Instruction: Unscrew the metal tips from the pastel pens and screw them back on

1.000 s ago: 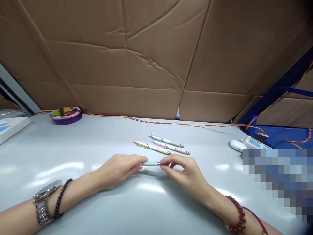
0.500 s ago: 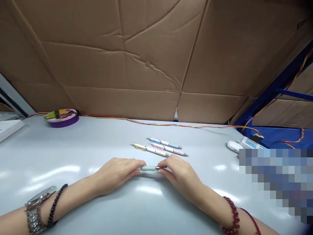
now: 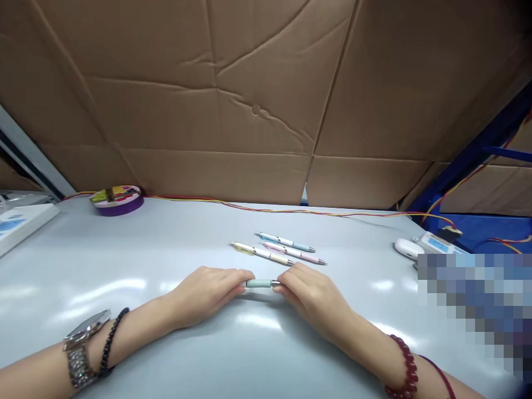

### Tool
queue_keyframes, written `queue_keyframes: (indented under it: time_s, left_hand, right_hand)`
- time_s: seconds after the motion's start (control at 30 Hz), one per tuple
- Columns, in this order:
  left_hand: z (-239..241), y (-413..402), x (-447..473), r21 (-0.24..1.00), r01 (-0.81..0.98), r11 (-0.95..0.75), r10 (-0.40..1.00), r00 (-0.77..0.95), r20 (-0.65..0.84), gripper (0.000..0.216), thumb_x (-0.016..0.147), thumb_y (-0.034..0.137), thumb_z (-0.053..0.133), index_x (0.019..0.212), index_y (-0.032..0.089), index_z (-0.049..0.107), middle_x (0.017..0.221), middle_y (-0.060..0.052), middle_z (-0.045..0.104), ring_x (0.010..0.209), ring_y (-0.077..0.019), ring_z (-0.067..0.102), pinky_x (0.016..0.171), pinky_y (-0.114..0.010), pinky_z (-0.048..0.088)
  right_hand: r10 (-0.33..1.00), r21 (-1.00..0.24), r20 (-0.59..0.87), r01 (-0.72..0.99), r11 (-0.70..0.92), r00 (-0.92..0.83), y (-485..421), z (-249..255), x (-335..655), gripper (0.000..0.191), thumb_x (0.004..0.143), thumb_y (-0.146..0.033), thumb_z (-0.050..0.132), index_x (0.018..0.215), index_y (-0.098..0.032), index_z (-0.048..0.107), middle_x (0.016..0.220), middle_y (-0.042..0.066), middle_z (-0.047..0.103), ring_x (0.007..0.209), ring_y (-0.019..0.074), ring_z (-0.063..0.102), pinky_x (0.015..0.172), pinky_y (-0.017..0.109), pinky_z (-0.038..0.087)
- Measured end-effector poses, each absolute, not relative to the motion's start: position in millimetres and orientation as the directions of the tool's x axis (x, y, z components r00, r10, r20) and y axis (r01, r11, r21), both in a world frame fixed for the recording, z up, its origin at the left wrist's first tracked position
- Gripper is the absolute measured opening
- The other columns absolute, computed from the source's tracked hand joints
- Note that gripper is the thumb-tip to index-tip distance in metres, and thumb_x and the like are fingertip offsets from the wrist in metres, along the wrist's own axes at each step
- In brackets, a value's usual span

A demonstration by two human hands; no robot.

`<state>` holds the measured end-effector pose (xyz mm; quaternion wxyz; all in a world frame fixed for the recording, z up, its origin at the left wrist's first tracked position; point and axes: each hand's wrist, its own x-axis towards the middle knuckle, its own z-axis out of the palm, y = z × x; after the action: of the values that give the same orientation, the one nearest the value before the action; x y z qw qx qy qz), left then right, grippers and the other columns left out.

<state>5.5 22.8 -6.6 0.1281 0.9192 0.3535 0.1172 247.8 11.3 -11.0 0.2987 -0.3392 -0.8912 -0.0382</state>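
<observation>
From my remote station I see both hands low on the grey table [image 3: 166,249], close to its middle. The left hand [image 3: 208,291] lies with its back up and its fingers closed on one end of a pale green pen [image 3: 258,284]. The right hand [image 3: 313,293] has its fingertips pinched together on the other end, where a short metal part shows. The pen lies level between the two hands, just above the table or on it; I cannot tell which. Only its middle part is visible, because the fingers cover both ends.

Just behind the hands three more pens lie on the table, side by side and almost parallel. The yellow pen [image 3: 261,252] is the nearest, and its tip end comes close to the right hand. The pink pen [image 3: 295,252] is beside it, and the blue pen [image 3: 286,241] is the farthest.

The left wrist wears a metal watch [image 3: 83,349] and a black band [image 3: 111,343]. The right wrist wears a bracelet of red beads [image 3: 405,368].

At the far left of the table stands a round purple tin [image 3: 117,198]. A red and yellow cable [image 3: 270,209] runs along the back edge, below a wall of brown cardboard [image 3: 249,111]. At the right edge lies a small white device [image 3: 405,247], well apart from the hands.
</observation>
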Motion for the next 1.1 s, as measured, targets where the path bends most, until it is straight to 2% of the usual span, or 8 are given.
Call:
queue_keyframes:
  time_s: [0.1,0.33,0.5,0.63,0.73,0.97,1.03,1.1]
  left_hand:
    - [-7.3,22.7,5.4,0.308,0.616,-0.725,0.674,0.728,0.129,0.026,0.097,0.026,0.028,0.109,0.022,0.051,0.091,0.001,0.068,0.075,-0.0159,0.065,0.061,-0.023,0.042]
    - [-8.8,24.7,5.3,0.289,0.592,-0.752,0.644,0.753,0.132,0.025,0.097,0.025,0.029,0.110,0.023,0.051,0.090,0.001,0.068,0.075,-0.0153,0.065,0.060,-0.022,0.041]
    - [-8.7,24.0,4.6,0.287,0.591,-0.754,0.641,0.757,0.127,0.025,0.097,0.025,0.030,0.111,0.024,0.050,0.093,0.002,0.068,0.077,-0.0155,0.065,0.061,-0.022,0.041]
    - [-8.6,23.5,4.5,0.288,0.592,-0.752,0.641,0.758,0.115,0.026,0.097,0.025,0.029,0.112,0.024,0.050,0.093,0.001,0.068,0.078,-0.0156,0.065,0.062,-0.022,0.041]
    - [-8.5,23.8,4.5,0.289,0.596,-0.749,0.645,0.756,0.113,0.025,0.096,0.024,0.030,0.112,0.024,0.050,0.093,0.002,0.068,0.078,-0.0151,0.065,0.062,-0.022,0.041]
    - [-8.0,23.6,4.5,0.297,0.606,-0.738,0.653,0.752,0.088,0.028,0.097,0.028,0.028,0.111,0.024,0.052,0.093,0.000,0.069,0.077,-0.0166,0.065,0.062,-0.024,0.041]
    - [-7.6,23.2,4.3,0.288,0.607,-0.741,0.650,0.756,0.080,0.028,0.097,0.027,0.028,0.113,0.024,0.051,0.094,0.000,0.068,0.078,-0.0166,0.065,0.062,-0.024,0.042]
    - [-7.7,23.0,4.0,0.285,0.607,-0.742,0.649,0.758,0.075,0.028,0.097,0.027,0.029,0.114,0.025,0.051,0.095,0.001,0.068,0.079,-0.0164,0.065,0.063,-0.023,0.042]
  right_hand:
    - [0.607,-0.136,0.500,0.636,0.760,-0.618,10.1,-11.6,247.1,0.038,0.097,-0.028,0.030,0.066,-0.017,0.050,0.059,0.001,0.051,0.055,0.0135,0.043,0.049,0.024,0.030]
    - [0.771,-0.337,0.243,0.695,0.636,-0.588,6.5,-9.1,246.9,0.033,0.096,-0.028,0.031,0.069,-0.019,0.048,0.061,-0.001,0.052,0.054,0.0131,0.046,0.051,0.023,0.034]
    - [0.730,-0.420,0.341,0.599,0.682,-0.592,6.9,-8.6,247.7,0.011,0.091,-0.023,0.046,0.088,-0.019,0.056,0.077,0.002,0.063,0.068,0.0150,0.057,0.060,0.024,0.042]
    - [0.660,-0.376,0.484,0.544,0.750,-0.575,8.3,-12.6,248.2,0.013,0.090,-0.020,0.047,0.091,-0.018,0.059,0.077,0.003,0.064,0.070,0.0154,0.058,0.061,0.024,0.044]
    - [0.637,-0.357,0.519,0.533,0.767,-0.570,8.8,-13.9,248.3,0.015,0.091,-0.021,0.047,0.090,-0.017,0.061,0.075,0.004,0.065,0.068,0.0152,0.057,0.060,0.024,0.044]
    - [0.686,-0.308,0.397,0.616,0.725,-0.610,8.6,-9.7,246.3,0.035,0.096,-0.030,0.035,0.075,-0.017,0.061,0.066,0.003,0.062,0.060,0.0144,0.055,0.054,0.025,0.041]
    - [0.721,-0.319,0.332,0.647,0.692,-0.608,8.0,-7.5,245.5,0.032,0.095,-0.029,0.037,0.075,-0.018,0.060,0.067,0.002,0.063,0.062,0.0145,0.057,0.056,0.025,0.041]
    - [0.743,-0.354,0.294,0.653,0.669,-0.602,7.1,-5.6,245.1,0.019,0.091,-0.031,0.047,0.088,-0.018,0.060,0.076,0.002,0.065,0.068,0.0155,0.059,0.060,0.025,0.043]
